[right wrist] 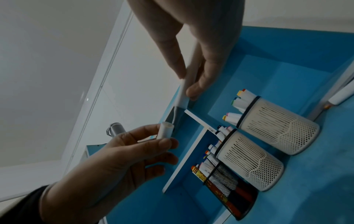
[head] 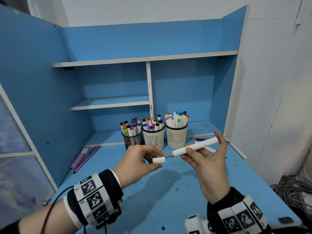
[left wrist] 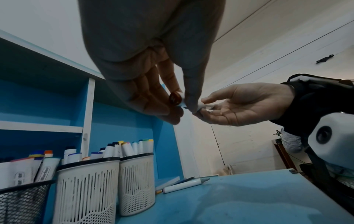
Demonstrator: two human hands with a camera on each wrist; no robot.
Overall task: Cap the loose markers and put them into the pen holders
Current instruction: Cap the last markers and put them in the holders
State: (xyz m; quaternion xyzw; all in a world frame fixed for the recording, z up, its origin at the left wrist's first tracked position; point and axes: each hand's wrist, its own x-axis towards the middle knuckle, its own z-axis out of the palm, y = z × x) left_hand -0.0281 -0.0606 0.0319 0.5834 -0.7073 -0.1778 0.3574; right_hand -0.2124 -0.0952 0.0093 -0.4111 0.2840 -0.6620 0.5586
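Left hand grip pinching white cap, right hand grip pinching uncapped marker, tip at cap mouth

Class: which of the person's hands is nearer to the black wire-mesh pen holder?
Left. The left hand, pinching a white cap, hovers just before the black wire-mesh pen holder; the right hand is farther right.

Three full pen holders crowd desk rear centre; open desk surface before them; shelves above bare.
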